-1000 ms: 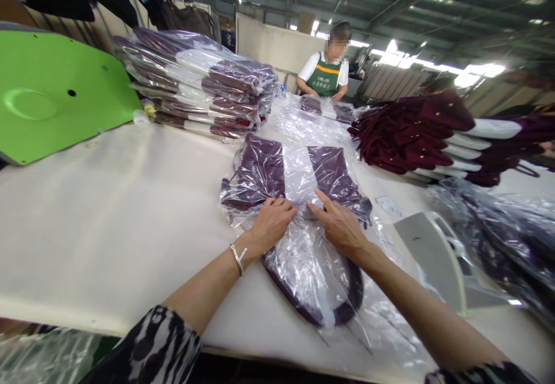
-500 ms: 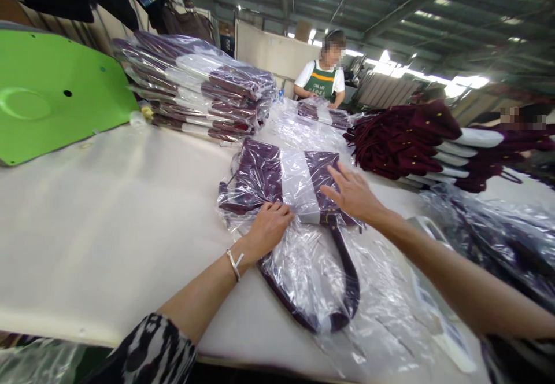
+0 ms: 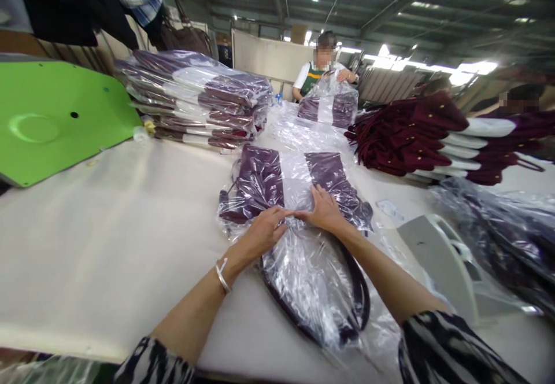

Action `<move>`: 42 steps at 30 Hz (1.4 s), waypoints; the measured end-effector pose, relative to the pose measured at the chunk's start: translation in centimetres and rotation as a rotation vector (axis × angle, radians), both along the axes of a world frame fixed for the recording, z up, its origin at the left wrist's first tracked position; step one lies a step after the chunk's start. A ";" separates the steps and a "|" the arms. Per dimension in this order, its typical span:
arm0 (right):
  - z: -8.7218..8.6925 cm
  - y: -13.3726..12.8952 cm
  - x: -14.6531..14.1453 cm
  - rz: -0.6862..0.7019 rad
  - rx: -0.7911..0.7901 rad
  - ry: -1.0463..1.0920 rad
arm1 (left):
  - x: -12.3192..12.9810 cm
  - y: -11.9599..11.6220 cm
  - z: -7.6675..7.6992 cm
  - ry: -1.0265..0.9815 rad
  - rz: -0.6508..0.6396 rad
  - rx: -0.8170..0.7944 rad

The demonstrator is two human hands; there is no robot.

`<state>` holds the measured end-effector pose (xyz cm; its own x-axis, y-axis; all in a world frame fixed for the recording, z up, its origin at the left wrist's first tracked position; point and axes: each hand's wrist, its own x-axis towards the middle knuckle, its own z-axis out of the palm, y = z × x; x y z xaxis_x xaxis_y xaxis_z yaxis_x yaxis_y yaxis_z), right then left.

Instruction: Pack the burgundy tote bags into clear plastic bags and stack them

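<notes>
A dark purple bag [image 3: 260,178] in clear plastic lies flat before me, with a white band [image 3: 296,176] round its middle. Its long dark strap [image 3: 362,297] loops toward me under loose plastic [image 3: 303,280]. My left hand [image 3: 266,229] rests on the bag's near edge, its fingers pressed together on the plastic; whether they pinch a fold is hidden. Beside it, my right hand [image 3: 323,209] lies on the white band and plastic with fingers spread, its thumb tip meeting the left fingertips.
Plastic-wrapped bags [image 3: 195,98] are stacked at the back left, near a green board [image 3: 65,118]. Maroon bags [image 3: 403,132] pile up at the right. A grey-white object [image 3: 437,257] and more wrapped bags [image 3: 498,239] lie nearer. Across the table [image 3: 108,245], a person [image 3: 314,77] handles a wrapped bag.
My right hand has come down and left from above the bag's right part onto the near edge, beside my left hand. The strap has spread wider. The person opposite has raised a wrapped bag.
</notes>
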<state>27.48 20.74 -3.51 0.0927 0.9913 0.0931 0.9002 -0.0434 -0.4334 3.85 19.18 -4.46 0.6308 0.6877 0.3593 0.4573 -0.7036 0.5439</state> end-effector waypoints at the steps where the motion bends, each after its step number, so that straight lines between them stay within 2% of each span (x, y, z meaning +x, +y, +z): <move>1: 0.3 -0.1 0.5 -0.009 -0.001 0.038 | -0.8 0.2 0.3 -0.073 0.029 0.011; 3: 1.2 -0.4 2.8 -0.050 0.048 0.160 | -3.3 0.6 0.8 -0.172 0.194 0.093; 5: 2.0 -0.7 6.3 -0.185 0.111 0.242 | -6.5 0.6 0.8 -0.211 0.430 0.143; 6: 2.3 -1.0 8.3 -0.286 0.113 0.252 | -8.2 0.4 0.7 -0.224 0.535 0.112; 8: 2.3 -1.5 11.6 -0.481 0.034 0.287 | -11.2 -0.3 0.2 -0.280 0.680 -0.097; 10: 1.8 -1.9 13.7 -0.588 -0.091 0.428 | -13.2 -1.1 -0.3 -0.390 0.724 -0.420; 13: 0.8 -2.0 14.3 -0.603 -0.180 0.672 | -13.6 -1.7 -0.6 -0.576 0.657 -0.799; 15: 0.6 -1.8 13.9 -0.599 -0.210 0.768 | -12.6 -1.5 -0.4 -0.628 0.592 -0.915; 17: 0.7 -1.8 13.3 -0.607 -0.227 0.858 | -11.3 -0.7 -0.2 -0.616 0.564 -0.949; 20: 1.0 -2.4 11.8 -0.620 -0.200 0.978 | -9.6 1.9 0.5 -0.611 0.583 -0.908; 23: 1.0 -3.6 9.1 -0.610 -0.146 1.107 | -8.8 5.7 2.0 -0.602 0.629 -0.809; 26: 0.6 -6.1 5.3 -0.584 -0.096 1.218 | -9.3 9.3 4.8 -0.292 0.614 -0.457; 28: 0.4 -8.8 3.0 -0.546 -0.113 1.280 | -10.1 10.4 6.8 -0.044 0.559 -0.222; 29: 0.4 -10.5 2.2 -0.499 -0.172 1.295 | -10.5 10.3 7.6 0.034 0.533 -0.141; 31: 0.5 -14.1 1.6 -0.334 -0.372 1.213 | -11.1 8.4 8.6 0.102 0.488 -0.050; 33: 0.8 -17.8 2.0 -0.157 -0.472 0.898 | -11.0 4.2 8.2 0.166 0.384 0.013; 34: 1.0 -19.4 2.3 -0.083 -0.415 0.682 | -10.8 1.5 7.5 0.200 0.289 0.044; 36: 1.2 -22.3 2.7 0.062 -0.134 0.270 | -10.0 -4.2 5.3 0.286 0.008 0.130; 38: 1.0 -24.6 2.0 0.323 0.149 -0.034 | -9.4 -9.3 2.6 0.402 -0.274 0.210; 40: 0.1 -26.2 0.4 0.658 0.319 -0.248 | -9.4 -13.1 0.4 0.488 -0.391 0.239; 42: -1.3 -26.9 -1.7 0.907 0.420 -0.388 | -10.2 -15.5 -0.7 0.513 -0.364 0.242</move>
